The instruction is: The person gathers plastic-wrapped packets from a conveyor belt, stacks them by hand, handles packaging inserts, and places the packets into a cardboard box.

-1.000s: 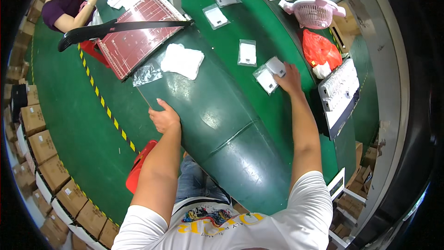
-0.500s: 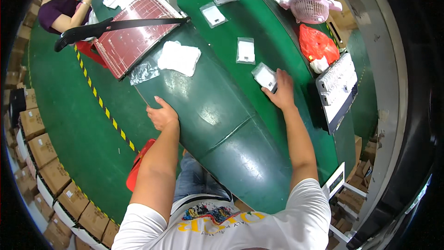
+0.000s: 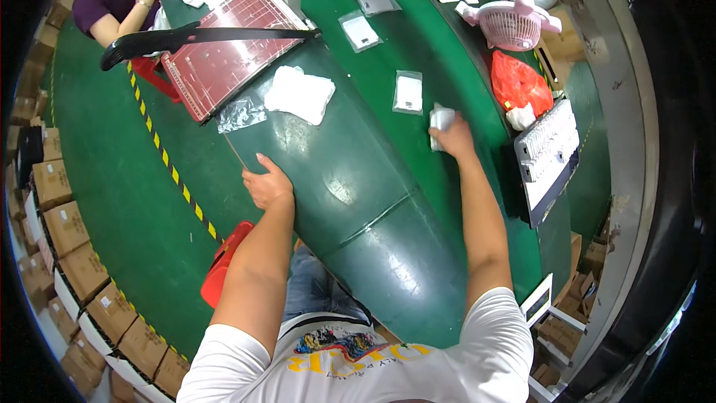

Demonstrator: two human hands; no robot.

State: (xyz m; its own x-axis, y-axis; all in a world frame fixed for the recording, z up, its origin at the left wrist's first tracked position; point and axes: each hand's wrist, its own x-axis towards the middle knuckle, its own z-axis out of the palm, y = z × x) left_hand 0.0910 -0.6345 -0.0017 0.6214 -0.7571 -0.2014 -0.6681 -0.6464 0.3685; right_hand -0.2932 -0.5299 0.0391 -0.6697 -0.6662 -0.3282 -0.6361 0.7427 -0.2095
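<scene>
My right hand [image 3: 453, 137] grips a clear plastic packet with a white flat piece in it [image 3: 441, 117], low on the green belt, with thumb and fingers at its near end. A similar packet [image 3: 408, 92] lies just to its left and farther off. My left hand [image 3: 269, 184] rests at the left edge of the dark green table [image 3: 339, 179]. Its thumb and fingers are apart and nothing is in it. Beyond it lie a stack of white sheets [image 3: 300, 95] and crumpled clear plastic bags [image 3: 242, 115].
A red paper cutter [image 3: 224, 52] with a long black-handled blade [image 3: 149, 45] stands at far left. Several packets [image 3: 360, 32] lie farther along the belt. On the right are a pink fan [image 3: 509, 26], a red bag [image 3: 518, 82] and a box of white pieces [image 3: 548, 142]. Two people work at the far end.
My right hand has closed over the packet and turned it straighter on the belt. My left hand stays at the table edge. The whole view has shifted slightly.
</scene>
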